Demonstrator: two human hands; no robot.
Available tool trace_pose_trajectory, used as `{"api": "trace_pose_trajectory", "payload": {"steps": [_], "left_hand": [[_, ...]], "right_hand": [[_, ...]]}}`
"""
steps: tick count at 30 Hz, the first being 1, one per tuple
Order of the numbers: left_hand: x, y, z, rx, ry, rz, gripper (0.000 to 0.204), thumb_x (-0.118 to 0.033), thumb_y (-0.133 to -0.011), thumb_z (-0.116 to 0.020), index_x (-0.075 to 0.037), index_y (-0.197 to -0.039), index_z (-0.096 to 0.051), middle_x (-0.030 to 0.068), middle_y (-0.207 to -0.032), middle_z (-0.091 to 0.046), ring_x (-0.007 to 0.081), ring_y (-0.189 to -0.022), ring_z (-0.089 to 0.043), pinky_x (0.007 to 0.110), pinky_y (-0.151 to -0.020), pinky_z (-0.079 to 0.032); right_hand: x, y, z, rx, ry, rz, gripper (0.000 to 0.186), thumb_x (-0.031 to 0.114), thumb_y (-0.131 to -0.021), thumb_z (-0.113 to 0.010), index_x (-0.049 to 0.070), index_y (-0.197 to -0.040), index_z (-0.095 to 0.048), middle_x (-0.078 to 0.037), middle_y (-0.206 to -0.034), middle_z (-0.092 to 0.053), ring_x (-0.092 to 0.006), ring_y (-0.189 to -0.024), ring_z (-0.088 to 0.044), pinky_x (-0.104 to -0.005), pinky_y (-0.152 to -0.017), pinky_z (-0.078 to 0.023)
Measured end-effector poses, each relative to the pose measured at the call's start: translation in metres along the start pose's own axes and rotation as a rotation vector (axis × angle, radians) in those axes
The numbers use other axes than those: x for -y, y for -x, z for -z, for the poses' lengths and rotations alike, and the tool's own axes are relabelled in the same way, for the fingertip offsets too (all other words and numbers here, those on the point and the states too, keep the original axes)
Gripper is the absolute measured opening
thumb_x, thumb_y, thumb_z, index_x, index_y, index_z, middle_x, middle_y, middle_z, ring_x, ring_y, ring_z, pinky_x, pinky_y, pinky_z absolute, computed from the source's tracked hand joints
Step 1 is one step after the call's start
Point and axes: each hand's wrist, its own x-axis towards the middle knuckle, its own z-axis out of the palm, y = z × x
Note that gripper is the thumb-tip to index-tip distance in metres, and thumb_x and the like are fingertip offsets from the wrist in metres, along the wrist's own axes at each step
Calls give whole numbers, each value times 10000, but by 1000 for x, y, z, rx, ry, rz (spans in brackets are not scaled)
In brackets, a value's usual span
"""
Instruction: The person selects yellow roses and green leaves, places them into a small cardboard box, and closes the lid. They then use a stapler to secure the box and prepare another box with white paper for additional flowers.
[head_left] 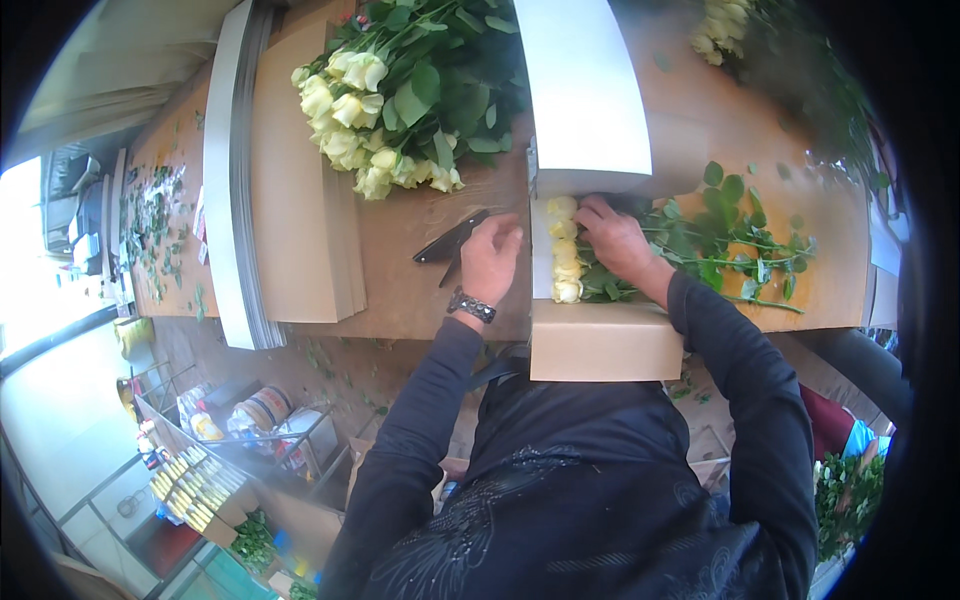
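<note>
A row of cream roses (566,262) lies on a white and brown cardboard wrap, heads to the left and leafy stems (735,245) to the right. My right hand (618,240) bends over the far end of the row, its curled fingers gripping among the heads and leaves; the fingertips are partly hidden. On the brown tabletop to the left, a black stapler-like tool (445,240) lies with its arms apart. My left hand (492,255) hovers beside it, fingers loosely bent and apart, with nothing seen in them. The wrap's white flap (590,90) stands up beyond the roses.
A large bunch of cream roses (355,110) lies at the far left. Next to it stands a stack of cardboard sheets (290,170). The wrap's brown near flap (605,342) overhangs the table's front edge. More roses (720,30) are at the far right. A wire cart (280,430) stands lower left.
</note>
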Motion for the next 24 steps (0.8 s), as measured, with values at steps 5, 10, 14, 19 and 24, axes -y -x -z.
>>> {"api": "trace_pose_trajectory", "payload": {"steps": [5, 10, 14, 19, 24], "left_hand": [[-22, -16, 1, 4, -105, -44, 262, -98, -1055, -660, 50, -1269, -696, 122, -1090, -772, 173, -910, -770, 314, -796, -634], [-53, -33, 3, -46, -30, -191, 280, -151, -1069, -670, 42, -1269, -702, 109, -1097, -772, 166, -919, -762, 309, -813, -623], [-82, -40, 11, -80, 80, -209, 272, -186, -1022, -716, 13, -1207, -740, 146, -1076, -777, 236, -939, -757, 358, -843, -586], [-118, -42, 14, -100, -10, -294, 291, -243, -1016, -754, 12, -1155, -741, 130, -1019, -769, 212, -875, -739, 343, -809, -581], [-138, -43, 9, -165, -5, -312, 278, -244, -988, -788, 3, -1106, -742, 108, -957, -772, 186, -843, -727, 333, -792, -578]], "right_hand": [[1, -1, -6, -9, 63, -18, 270, 18, -846, -717, 78, -1092, -622, -127, -1115, -603, -383, -846, -713, -505, -740, -581], [9, -3, 9, 46, 21, -64, 283, 25, -854, -697, 69, -1133, -669, -135, -1173, -634, -394, -898, -717, -508, -788, -581], [21, 2, 47, 62, -131, -152, 317, 42, -862, -711, 69, -1178, -715, -142, -1213, -680, -395, -970, -721, -498, -855, -581], [41, 9, 100, -71, -261, -271, 226, 56, -888, -749, 46, -1114, -754, -147, -1046, -735, -372, -934, -722, -436, -833, -583], [61, 6, 132, -457, -259, -342, 199, 47, -974, -754, 9, -1170, -752, -94, -1057, -787, -170, -953, -745, -317, -844, -578]]}}
